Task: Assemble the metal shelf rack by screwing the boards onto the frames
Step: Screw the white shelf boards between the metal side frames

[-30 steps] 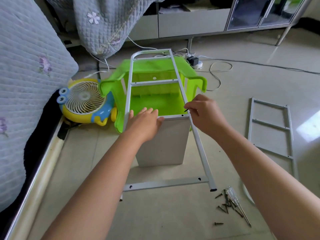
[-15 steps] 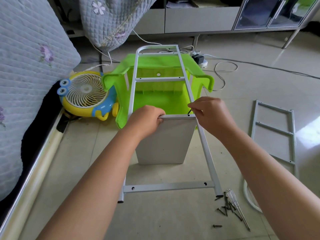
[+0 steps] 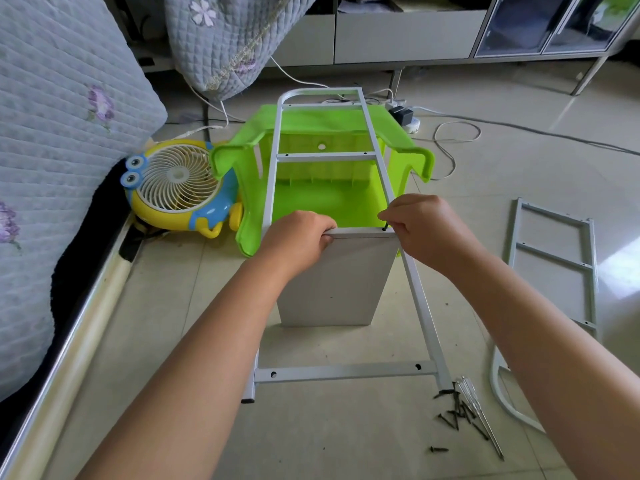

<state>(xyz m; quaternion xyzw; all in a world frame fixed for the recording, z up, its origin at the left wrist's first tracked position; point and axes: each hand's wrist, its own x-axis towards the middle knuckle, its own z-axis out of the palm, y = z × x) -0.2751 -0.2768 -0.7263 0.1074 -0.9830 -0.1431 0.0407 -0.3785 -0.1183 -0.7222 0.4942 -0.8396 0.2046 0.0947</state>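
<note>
a white-painted metal ladder-shaped frame point(image 3: 420, 306) slopes from the tiled floor point(image 3: 519, 168) up onto an overturned bright green plastic stool point(image 3: 311, 202), its near feet on the tiles. a pale grey rectangular board point(image 3: 336, 282) stands on its lower edge on the floor beneath the frame, its top edge against a cross rail of the frame.

the left hand point(image 3: 298, 240) curls its fingers over the board's top edge towards the left corner and grips it. the right hand point(image 3: 426, 230) pinches a small black screw point(image 3: 385, 227) between thumb and fingertips, held upright at the board's top right corner, beside the frame's right side rail.

a second white metal frame point(image 3: 554, 268) lies flat on the floor well apart to the right. near the first frame's right foot lie a scatter of black screws point(image 3: 453, 415) and a clear-handled screwdriver point(image 3: 479, 420). a yellow and blue cartoon desk fan point(image 3: 176, 188) sits against a quilted grey mattress point(image 3: 52, 150) on the left, just beside the stool.
</note>
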